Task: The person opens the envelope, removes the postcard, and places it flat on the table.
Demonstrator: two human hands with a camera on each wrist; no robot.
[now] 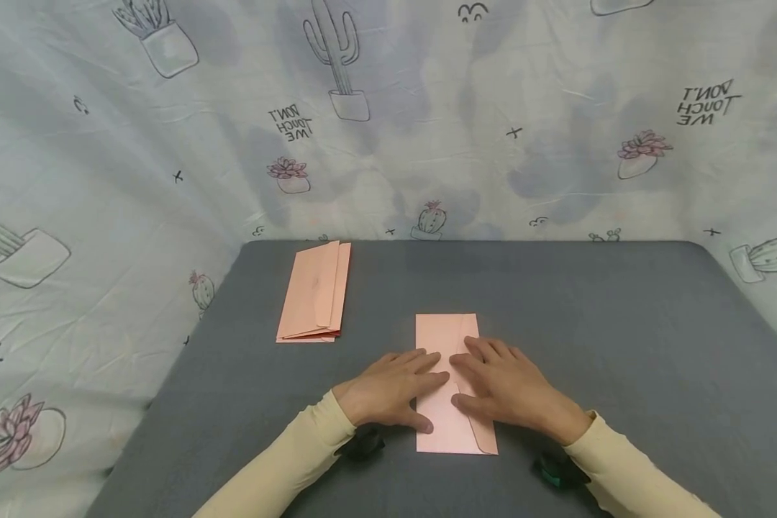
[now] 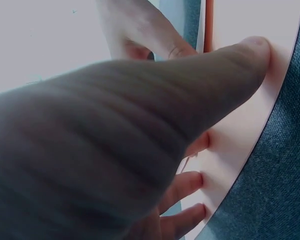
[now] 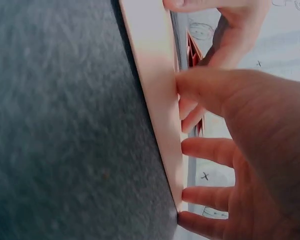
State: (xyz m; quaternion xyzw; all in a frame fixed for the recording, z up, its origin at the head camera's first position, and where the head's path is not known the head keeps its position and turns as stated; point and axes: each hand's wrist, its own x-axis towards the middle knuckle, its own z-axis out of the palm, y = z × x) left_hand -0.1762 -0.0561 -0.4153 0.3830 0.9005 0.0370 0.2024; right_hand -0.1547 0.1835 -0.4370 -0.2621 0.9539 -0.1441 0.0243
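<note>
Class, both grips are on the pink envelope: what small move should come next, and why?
Probably the right grip should smooth along the flap: it rests over that side of the pink envelope, while the left grip lies across the other side.

Under both hands, on the tabletop (image 1: 596, 309), lies an envelope (image 1: 442, 411), with the left hand (image 1: 391, 388) at its left side and the right hand (image 1: 511, 385) at its right, over the flap (image 1: 484, 435). Well ahead of the left hand and farther left sits a stack of envelopes (image 1: 311, 291). Beyond the tabletop, ahead and to either side, hangs a curtain (image 1: 414, 158).
</note>
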